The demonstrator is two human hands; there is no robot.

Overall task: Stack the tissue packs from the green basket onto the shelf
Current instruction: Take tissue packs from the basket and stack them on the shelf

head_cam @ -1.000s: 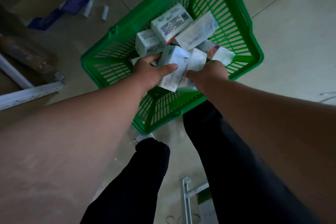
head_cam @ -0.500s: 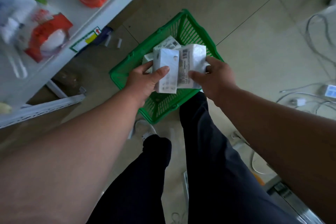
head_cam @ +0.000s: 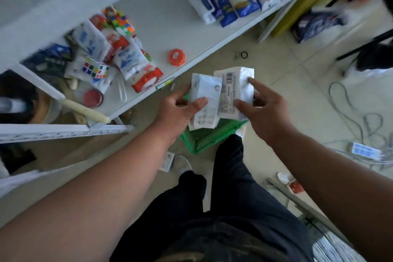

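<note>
Mid-carry: left hand (head_cam: 180,112) grips one tissue pack (head_cam: 204,102), right hand (head_cam: 263,112) pinches a second tissue pack (head_cam: 234,91) beside it, both above the green basket (head_cam: 208,136) on the floor. Next, probably: swing them left onto the bare stretch of shelf (head_cam: 170,17) past the orange lid (head_cam: 176,57) and set them flat.

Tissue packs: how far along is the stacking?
Done: no tissue stack is recognisable on the shelf, only snack bags and cubes. In hand: the left hand grips one pack and the right hand holds a second pack, both lifted above the basket. Left: place these two on the shelf; the basket is mostly hidden, so the remaining count is unclear.
</note>
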